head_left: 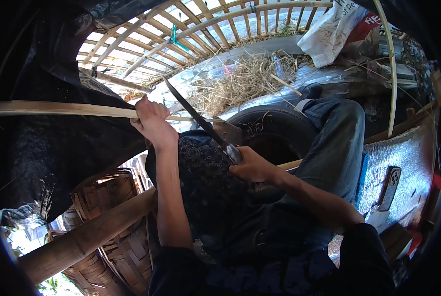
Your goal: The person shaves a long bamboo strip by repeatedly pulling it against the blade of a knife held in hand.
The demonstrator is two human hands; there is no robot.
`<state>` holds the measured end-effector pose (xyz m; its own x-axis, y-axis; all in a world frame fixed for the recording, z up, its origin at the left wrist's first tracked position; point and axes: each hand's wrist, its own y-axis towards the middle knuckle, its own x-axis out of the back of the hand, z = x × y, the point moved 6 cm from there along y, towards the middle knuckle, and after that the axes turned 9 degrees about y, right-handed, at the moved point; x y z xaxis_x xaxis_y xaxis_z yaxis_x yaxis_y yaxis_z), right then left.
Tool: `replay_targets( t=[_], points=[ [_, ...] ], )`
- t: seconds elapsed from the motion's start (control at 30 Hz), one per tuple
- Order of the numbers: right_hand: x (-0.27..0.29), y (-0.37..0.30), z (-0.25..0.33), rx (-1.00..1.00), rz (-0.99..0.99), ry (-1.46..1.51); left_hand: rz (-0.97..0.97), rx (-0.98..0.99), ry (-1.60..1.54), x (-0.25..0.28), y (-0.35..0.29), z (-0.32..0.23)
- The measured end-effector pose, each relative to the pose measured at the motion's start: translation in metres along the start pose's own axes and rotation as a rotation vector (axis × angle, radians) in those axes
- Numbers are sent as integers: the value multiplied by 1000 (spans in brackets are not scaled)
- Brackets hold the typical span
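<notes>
Left of the frame's centre, the left hand (pixel 155 122) grips a pale wooden strip (pixel 62 108) — it runs to the left edge. At centre, the right hand (pixel 252 166) holds a long knife (pixel 202 122) — blade pointing upper left. Shavings (pixel 245 84) lie upper centre.

Harsh daylight at top, dark fisheye-bent edges

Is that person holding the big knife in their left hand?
No, the right hand holds the knife by its handle, while the left hand grips a pale strip.
</notes>
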<state>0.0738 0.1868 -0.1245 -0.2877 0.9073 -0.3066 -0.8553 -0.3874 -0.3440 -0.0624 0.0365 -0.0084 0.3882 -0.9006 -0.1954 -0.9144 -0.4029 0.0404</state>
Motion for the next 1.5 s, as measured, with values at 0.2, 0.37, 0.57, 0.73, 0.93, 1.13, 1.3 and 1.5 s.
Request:
replay_targets(
  t=[0.2,0.37,0.57,0.73,0.93,1.13,1.3,1.5],
  points=[
    [6,-3,36,124,-35,-125,4,-4,-19,3,2,-2],
    [8,-13,32,390,-198,2,-13,11,0,-4,-2,1],
    [7,1,30,-47,2,-138,40,8,-12,2,3,1],
    [7,-7,26,255,-105,-17,-8,38,4,-12,-3,1],
    [9,6,14,-102,-18,-155,23,16,-3,8,7,2],
    [9,-1,26,234,-64,-110,48,18,20,-13,-5,0],
    [20,10,5,-136,-56,-188,43,30,19,-5,0,-2],
    [14,4,39,171,-58,-91,53,21,32,-9,-1,-2]
  ],
)
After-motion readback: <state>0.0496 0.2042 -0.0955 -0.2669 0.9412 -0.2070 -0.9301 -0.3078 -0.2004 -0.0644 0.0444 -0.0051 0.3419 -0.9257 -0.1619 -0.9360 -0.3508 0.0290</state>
